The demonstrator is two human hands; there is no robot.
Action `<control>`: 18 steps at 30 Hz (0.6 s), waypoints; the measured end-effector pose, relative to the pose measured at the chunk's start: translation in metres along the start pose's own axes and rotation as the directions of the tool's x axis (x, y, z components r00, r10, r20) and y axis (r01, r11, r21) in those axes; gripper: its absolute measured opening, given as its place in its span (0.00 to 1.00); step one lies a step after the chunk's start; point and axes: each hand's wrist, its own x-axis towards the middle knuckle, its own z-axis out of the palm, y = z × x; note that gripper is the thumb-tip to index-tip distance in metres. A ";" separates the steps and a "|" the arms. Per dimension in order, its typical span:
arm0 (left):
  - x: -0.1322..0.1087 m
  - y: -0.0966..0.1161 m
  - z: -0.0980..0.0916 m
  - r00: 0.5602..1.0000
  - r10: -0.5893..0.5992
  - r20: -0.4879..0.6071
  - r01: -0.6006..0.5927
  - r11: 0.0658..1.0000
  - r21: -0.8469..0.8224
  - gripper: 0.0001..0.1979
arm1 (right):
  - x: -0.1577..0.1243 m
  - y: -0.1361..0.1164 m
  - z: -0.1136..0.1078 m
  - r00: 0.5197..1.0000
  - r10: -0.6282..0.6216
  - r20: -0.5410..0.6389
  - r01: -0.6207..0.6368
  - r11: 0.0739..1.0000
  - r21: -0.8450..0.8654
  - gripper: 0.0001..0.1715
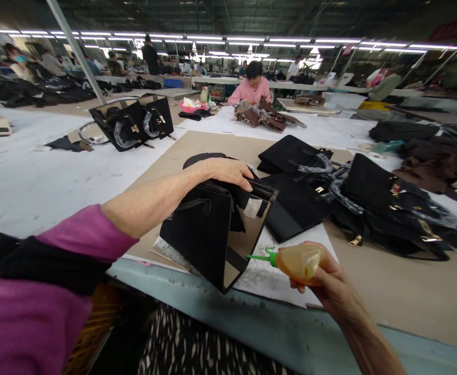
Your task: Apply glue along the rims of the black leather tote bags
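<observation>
A black handbag (197,234) stands tilted near the table's front edge, its open side facing right and showing a tan inside. My left hand (228,172) is closed over the bag's upper edge, fingers bent down onto it. In my right hand (330,281) is a glue bottle (301,263) of clear plastic with amber liquid, lying almost level. Its thin green nozzle points left, with the tip at the bag's lower right edge; whether it touches I cannot tell. A small white label (252,208) shows inside the bag.
Several black bags (388,208) with plastic-wrapped handles lie to the right. More black bags (135,122) stand at the back left. Across the table a person in pink (252,91) sits behind brown pieces (265,114). The table's pale blue front edge (213,302) runs below the bag.
</observation>
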 end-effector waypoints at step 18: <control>-0.044 0.022 0.002 0.989 0.044 -0.140 -0.045 0.999 -0.001 0.11 | -0.011 0.030 0.000 0.995 0.093 -0.029 -0.084 0.969 0.234 0.27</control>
